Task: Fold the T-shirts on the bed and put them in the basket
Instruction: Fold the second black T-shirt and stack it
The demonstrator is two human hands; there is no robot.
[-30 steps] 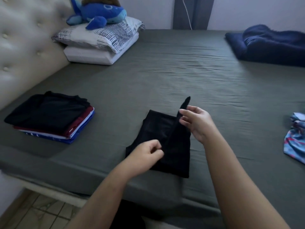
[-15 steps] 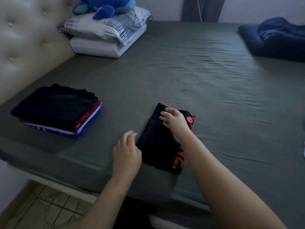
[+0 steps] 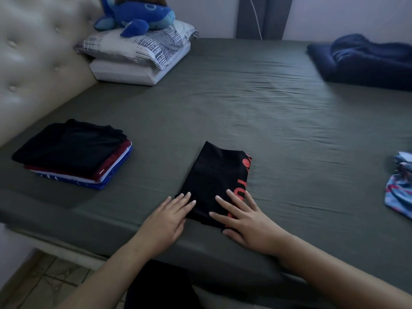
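Black T-shirt (image 3: pixel 214 179), folded into a compact rectangle, shows red lettering.

Folded T-shirt (image 3: pixel 214 175) right of stack (image 3: pixel 73 152)

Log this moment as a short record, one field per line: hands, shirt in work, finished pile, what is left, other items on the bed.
left hand: open, fingers flat on the near left corner of the black T-shirt
right hand: open, flat on the shirt's near right edge
shirt in work: folded, red print along its right side
finished pile: stack of folded shirts to the left, black on top
left to fold: patterned garment at the right edge
other: pillows, blue plush toy, navy blanket
basket: not in view
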